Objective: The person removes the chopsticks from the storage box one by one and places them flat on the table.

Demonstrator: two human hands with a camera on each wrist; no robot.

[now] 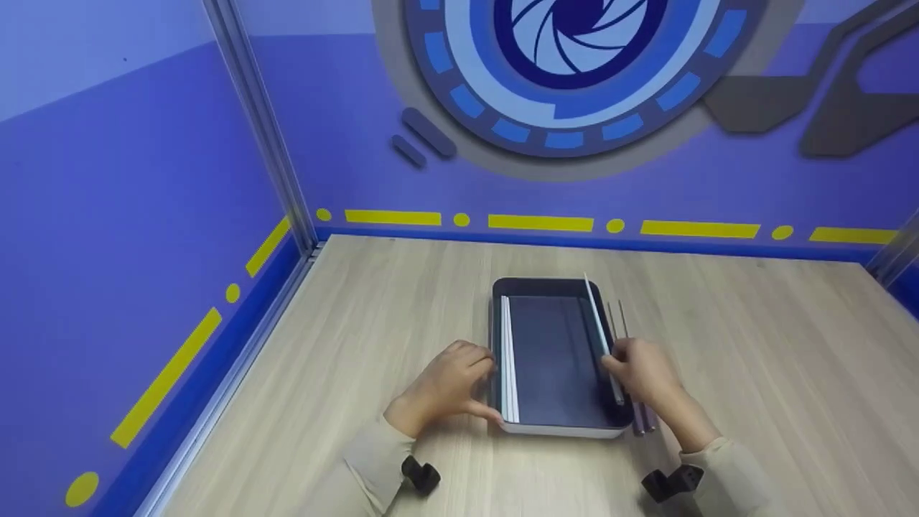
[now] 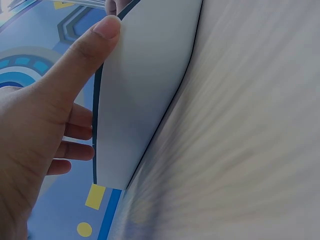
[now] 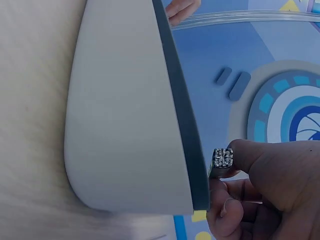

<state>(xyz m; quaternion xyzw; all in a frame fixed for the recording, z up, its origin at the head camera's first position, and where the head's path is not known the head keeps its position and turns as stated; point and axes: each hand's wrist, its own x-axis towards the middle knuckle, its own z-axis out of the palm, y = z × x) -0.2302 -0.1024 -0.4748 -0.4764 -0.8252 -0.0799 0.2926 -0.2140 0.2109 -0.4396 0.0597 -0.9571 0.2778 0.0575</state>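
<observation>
A dark-lined rectangular tray [image 1: 563, 429] with a pale outer wall lies on the table. My left hand [image 1: 449, 380] holds its near left corner, thumb [image 2: 107, 30] on the rim by the near end and bent fingers along the left side. Several white chopsticks [image 1: 508, 359] lie lengthwise inside, against the left wall. Over the right rim, my right hand [image 1: 642, 370] pinches light-coloured chopsticks [image 1: 594, 305] between thumb and fingers, tilted with their far tips raised. Their glittery square ends [image 3: 223, 157] point at the right wrist camera.
Two dark, thin chopsticks [image 1: 645, 420] with purplish handles lie on the table right of the tray, partly under my right hand. The wooden table [image 1: 402, 287] meets blue panels [image 1: 402, 187] at the back and left, with a metal post [image 1: 266, 122] in the corner.
</observation>
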